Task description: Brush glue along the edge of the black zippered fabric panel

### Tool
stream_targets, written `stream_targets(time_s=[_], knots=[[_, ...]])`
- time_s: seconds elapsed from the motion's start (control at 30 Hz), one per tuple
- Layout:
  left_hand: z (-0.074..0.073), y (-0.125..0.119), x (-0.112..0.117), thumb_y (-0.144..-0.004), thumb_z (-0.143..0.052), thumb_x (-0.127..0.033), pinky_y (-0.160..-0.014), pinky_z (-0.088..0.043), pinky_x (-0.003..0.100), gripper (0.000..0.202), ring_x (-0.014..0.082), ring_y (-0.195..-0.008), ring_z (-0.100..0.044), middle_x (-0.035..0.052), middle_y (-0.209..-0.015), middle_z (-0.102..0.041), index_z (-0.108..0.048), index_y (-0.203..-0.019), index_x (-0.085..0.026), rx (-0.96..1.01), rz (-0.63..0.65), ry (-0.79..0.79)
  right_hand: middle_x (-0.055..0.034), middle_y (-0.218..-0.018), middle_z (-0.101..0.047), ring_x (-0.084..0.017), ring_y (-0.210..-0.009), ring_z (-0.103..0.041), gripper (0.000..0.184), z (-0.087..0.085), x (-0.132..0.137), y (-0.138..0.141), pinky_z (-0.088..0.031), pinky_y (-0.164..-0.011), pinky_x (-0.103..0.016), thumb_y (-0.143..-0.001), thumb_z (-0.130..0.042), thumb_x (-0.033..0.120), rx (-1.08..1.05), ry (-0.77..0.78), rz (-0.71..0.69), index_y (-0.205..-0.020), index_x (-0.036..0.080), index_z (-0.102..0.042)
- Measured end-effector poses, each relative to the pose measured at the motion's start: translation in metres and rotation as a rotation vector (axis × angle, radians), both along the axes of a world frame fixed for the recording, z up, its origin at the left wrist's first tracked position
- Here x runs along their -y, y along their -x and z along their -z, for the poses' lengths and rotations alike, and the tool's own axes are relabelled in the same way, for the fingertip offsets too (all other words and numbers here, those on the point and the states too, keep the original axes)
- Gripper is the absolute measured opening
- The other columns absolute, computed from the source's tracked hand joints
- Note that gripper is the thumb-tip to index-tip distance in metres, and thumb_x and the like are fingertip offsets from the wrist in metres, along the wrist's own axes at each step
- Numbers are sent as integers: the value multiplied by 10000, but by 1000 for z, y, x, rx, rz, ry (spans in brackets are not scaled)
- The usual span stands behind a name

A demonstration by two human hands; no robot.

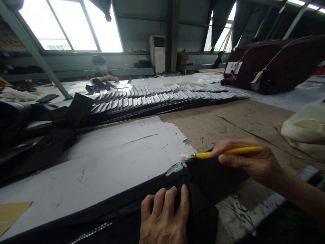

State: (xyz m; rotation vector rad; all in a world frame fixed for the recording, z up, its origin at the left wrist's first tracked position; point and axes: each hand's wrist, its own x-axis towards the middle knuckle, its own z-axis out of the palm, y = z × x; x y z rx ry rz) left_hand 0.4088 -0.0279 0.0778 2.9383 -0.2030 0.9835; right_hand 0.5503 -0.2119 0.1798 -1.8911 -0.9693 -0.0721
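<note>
My right hand grips a brush with a yellow handle and pale, paste-coated bristles. The bristle tip is just above the edge of a black fabric piece, beside a wet whitish smear on that edge. My left hand lies on the black fabric with its fingers stretched out, pressing it against the table. A silver zipper runs along the fabric to the left of this hand. Beneath the fabric is a white paper sheet with a torn, crusted right edge.
Behind the sheet lies a long row of overlapping black pieces with whitish ends. More black fabric is heaped at left. A white container stands at right, below a large dark red bundle. A person sits across the table.
</note>
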Motion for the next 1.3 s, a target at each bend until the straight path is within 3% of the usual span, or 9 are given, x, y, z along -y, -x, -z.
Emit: stream_targets(time_s=[0.1, 0.17, 0.27, 0.37, 0.5, 0.77, 0.93, 1.3], knots=[[0, 0, 0, -799, -542, -208, -838, -338, 363, 411, 210, -975, -483, 52, -1045, -568, -520, -1206, -260, 0, 3, -7, 2, -726, -673, -111, -654, -617, 50, -1, 6, 2, -468, -567, -145, -735, -688, 276, 55, -47, 43, -759, 241, -716], [0, 0, -1, -802, -542, -211, -836, -337, 366, 407, 211, -975, -486, 52, -1047, -571, -520, -1205, -261, -3, 1, -6, 17, -716, -670, -100, -629, -611, 46, 0, 7, 3, -464, -555, -143, -742, -682, 268, 119, -41, 1, -774, 254, -712], [0, 0, -1, -802, -543, -213, -833, -336, 365, 407, 210, -972, -488, 53, -1045, -571, -521, -1205, -260, -11, 1, -3, 24, -662, -644, -81, -555, -575, 53, 2, 9, 4, -435, -503, -147, -762, -659, 269, 204, 40, -63, -770, 232, -697], [-1, 1, -1, -797, -551, -215, -832, -339, 361, 415, 207, -972, -486, 52, -1049, -565, -519, -1208, -262, -14, 3, -7, 19, -680, -655, -93, -587, -588, 68, 3, 15, 3, -439, -528, -163, -773, -648, 288, 277, 107, -37, -766, 231, -686], [-1, 1, 0, -806, -550, -223, -837, -334, 363, 404, 206, -978, -486, 48, -1053, -568, -520, -1207, -258, -12, 3, -6, 5, -720, -673, -103, -604, -599, 56, -6, 22, 3, -432, -519, -182, -789, -633, 267, 351, 181, -54, -783, 224, -668], [-1, 0, 0, -817, -540, -246, -831, -331, 368, 385, 206, -971, -485, 45, -1045, -573, -525, -1201, -256, -7, 7, 2, 8, -696, -648, -77, -607, -576, 52, -18, -10, 7, -445, -619, -176, -809, -613, 203, 378, 161, -263, -786, 171, -647], [-1, 1, -1, -806, -541, -206, -830, -332, 358, 410, 203, -971, -482, 45, -1042, -567, -515, -1211, -256, -10, 9, -1, 18, -708, -655, -81, -603, -580, 64, -14, -16, 4, -438, -555, -162, -795, -630, 220, 245, 89, -168, -749, 179, -647], [1, 0, -1, -804, -536, -195, -840, -322, 356, 411, 203, -981, -478, 46, -1053, -562, -520, -1210, -258, -9, 8, 2, 1, -703, -648, -107, -597, -578, 132, -9, 22, -3, -427, -513, -194, -795, -622, 317, 231, 213, -32, -755, 200, -667]])
